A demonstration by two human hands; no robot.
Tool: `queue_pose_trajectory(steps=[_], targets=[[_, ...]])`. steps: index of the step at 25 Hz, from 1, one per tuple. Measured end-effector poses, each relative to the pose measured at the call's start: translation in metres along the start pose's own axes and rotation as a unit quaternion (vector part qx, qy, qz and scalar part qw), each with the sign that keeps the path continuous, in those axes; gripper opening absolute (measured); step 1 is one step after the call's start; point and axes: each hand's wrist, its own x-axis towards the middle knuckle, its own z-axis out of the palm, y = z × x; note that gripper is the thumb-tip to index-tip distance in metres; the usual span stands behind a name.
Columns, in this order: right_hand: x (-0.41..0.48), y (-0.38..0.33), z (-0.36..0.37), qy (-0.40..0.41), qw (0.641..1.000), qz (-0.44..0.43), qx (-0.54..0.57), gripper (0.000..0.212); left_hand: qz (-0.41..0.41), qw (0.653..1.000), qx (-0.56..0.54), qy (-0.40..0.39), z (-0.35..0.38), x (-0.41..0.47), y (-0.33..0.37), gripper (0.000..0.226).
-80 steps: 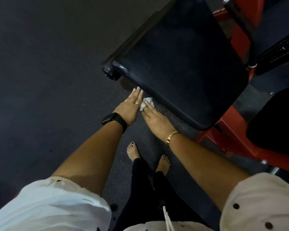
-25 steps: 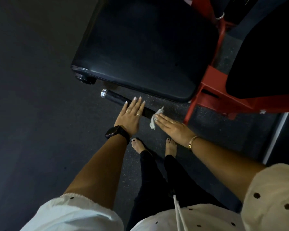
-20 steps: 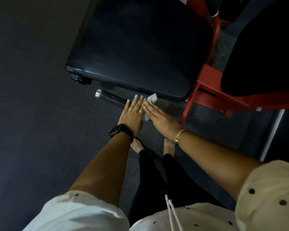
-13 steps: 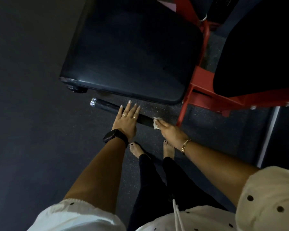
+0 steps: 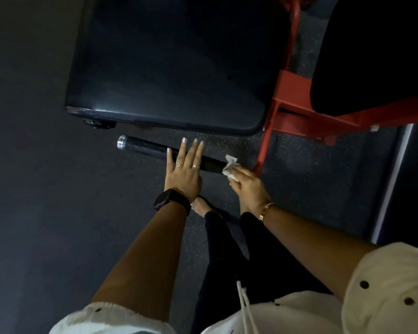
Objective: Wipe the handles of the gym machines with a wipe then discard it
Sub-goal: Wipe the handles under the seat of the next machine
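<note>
The head camera looks down at a black cylindrical handle (image 5: 145, 149) with a chrome end cap, which lies level above the speckled rubber floor (image 5: 46, 189), just in front of a black padded seat (image 5: 174, 68). The left hand (image 5: 182, 174) lies flat across the middle of the handle, its grip wide open, fingers straight and together, holding nothing. It bears two rings, and a black smartwatch (image 5: 169, 201) sits on its wrist.

The right hand (image 5: 249, 186), with a gold bracelet (image 5: 266, 210) at the wrist, has its grip closed on a crumpled white wipe (image 5: 230, 166), which bunches out past the fingertips. The wipe presses against the inner end of the handle, near where it meets the red steel frame (image 5: 290, 100). The two hands are apart, with a bare stretch of handle between them.
</note>
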Motion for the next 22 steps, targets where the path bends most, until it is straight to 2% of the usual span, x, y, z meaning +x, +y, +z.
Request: queue_pose_trajectory(steps=[2,5,8,10,13,15,17,20,22], targets=[[-0.001,0.0,-0.001,0.033,0.993,0.102,0.042,0.025,0.012,1.0,-0.004,0.011,0.0,0.0,0.007,0.085],[0.014,-0.03,0.012,0.077,0.992,0.068,0.073,0.024,0.028,1.0,-0.002,0.005,-0.002,0.006,0.02,0.081],[0.014,-0.04,0.02,0.015,1.0,0.019,0.019,0.023,0.044,0.999,-0.007,-0.002,-0.001,0.011,0.025,0.074],[0.007,-0.019,0.013,-0.029,0.998,0.032,-0.035,0.019,0.047,0.999,-0.015,-0.01,-0.003,0.011,0.024,0.08],[-0.004,0.005,0.003,-0.042,0.981,0.18,-0.057,0.015,0.057,0.998,-0.011,-0.003,-0.004,0.01,0.02,0.088],[0.005,-0.007,0.006,-0.001,0.969,0.245,0.034,0.018,0.056,0.998,-0.021,-0.003,-0.003,0.011,0.019,0.087],[0.02,-0.038,0.015,0.028,0.964,0.233,0.121,0.024,0.053,0.998,-0.019,0.001,-0.002,0.011,0.021,0.084],[0.029,-0.069,0.018,0.032,0.982,0.141,0.12,0.03,0.039,0.999,-0.029,0.007,-0.001,0.012,0.018,0.068],[0.026,-0.063,0.014,0.01,0.991,0.09,0.102,0.027,0.04,0.999,-0.026,0.003,0.0,0.012,0.015,0.068]])
